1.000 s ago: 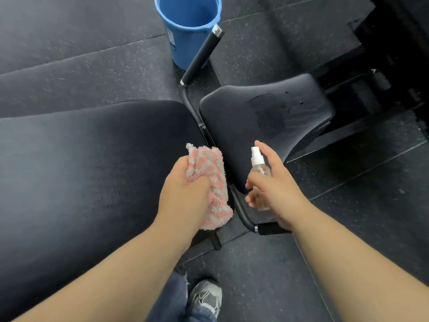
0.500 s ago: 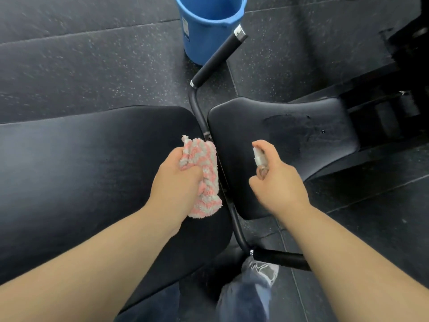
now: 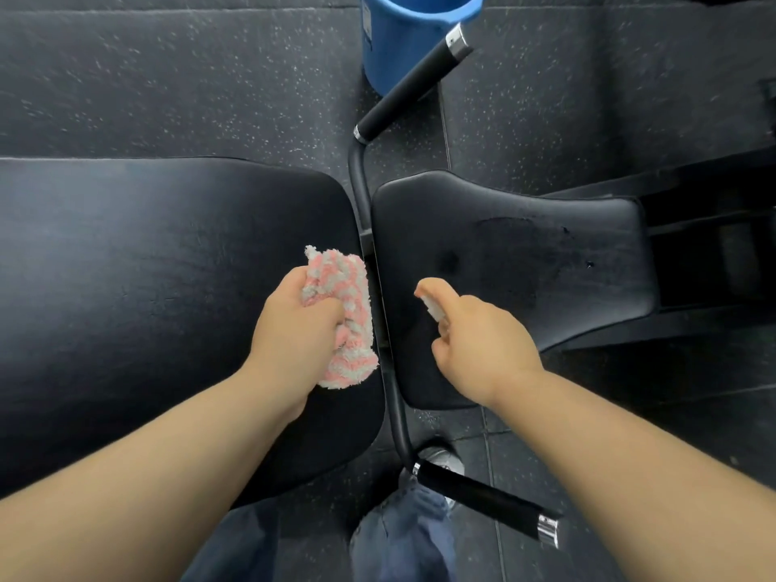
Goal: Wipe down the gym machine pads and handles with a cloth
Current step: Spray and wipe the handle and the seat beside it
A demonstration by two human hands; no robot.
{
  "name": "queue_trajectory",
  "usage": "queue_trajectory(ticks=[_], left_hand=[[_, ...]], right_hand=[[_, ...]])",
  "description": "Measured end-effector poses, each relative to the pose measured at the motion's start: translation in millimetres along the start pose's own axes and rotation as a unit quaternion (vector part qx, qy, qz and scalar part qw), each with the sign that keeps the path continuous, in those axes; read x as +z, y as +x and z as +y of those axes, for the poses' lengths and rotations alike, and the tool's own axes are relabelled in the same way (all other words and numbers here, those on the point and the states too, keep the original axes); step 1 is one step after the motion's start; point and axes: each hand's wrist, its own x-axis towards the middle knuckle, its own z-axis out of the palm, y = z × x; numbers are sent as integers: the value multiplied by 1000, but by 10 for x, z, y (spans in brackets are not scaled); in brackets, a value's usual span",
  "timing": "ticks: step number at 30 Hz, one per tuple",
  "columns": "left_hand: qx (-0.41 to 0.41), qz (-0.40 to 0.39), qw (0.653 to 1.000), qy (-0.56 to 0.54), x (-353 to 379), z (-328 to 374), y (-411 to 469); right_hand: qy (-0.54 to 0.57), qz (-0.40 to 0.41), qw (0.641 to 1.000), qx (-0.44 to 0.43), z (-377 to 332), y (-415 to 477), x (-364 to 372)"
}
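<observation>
My left hand (image 3: pixel 294 329) grips a pink and white fluffy cloth (image 3: pixel 342 312) over the right end of the large black back pad (image 3: pixel 147 287). My right hand (image 3: pixel 483 342) holds a small clear spray bottle (image 3: pixel 432 306), its white top pointing at the black seat pad (image 3: pixel 525 262). Dark wet patches show on the seat pad. A black bar runs between the two pads, with one grip handle at the far end (image 3: pixel 411 86) and another near my legs (image 3: pixel 483 499).
A blue bucket (image 3: pixel 403 35) stands on the speckled black rubber floor (image 3: pixel 168 77) beyond the far handle. Dark machine frame (image 3: pixel 714 245) lies to the right of the seat. My jeans and a grey shoe (image 3: pixel 441 457) are below the near handle.
The view has shifted so the pads sit lower and nearer. My right hand has tipped the spray bottle forward toward the seat pad. My left hand keeps its hold on the cloth.
</observation>
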Motion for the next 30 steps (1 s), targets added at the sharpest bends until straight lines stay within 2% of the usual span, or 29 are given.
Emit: queue_trajectory(ticks=[6, 10, 13, 15, 17, 21, 28, 30], left_hand=[[8, 3, 1000, 0, 134, 111, 15], [1, 13, 1000, -6, 136, 100, 24], [-9, 16, 1000, -4, 115, 57, 3], [-16, 8, 1000, 5, 145, 25, -28], [-23, 5, 1000, 6, 142, -7, -57], [-25, 2, 1000, 12, 217, -18, -99], [-18, -11, 1000, 6, 420, 30, -134], [-16, -16, 1000, 5, 480, 23, -138]], right_hand=[[54, -17, 998, -34, 107, -32, -27], [-28, -90, 990, -107, 108, -146, 3], [-47, -118, 987, -97, 222, -301, 40], [-21, -86, 994, -58, 339, -355, -29], [16, -18, 1000, -2, 428, -300, -147], [101, 126, 982, 100, 622, -216, -384], [163, 171, 963, 127, 706, -347, -502], [147, 167, 968, 117, 658, -389, -498]])
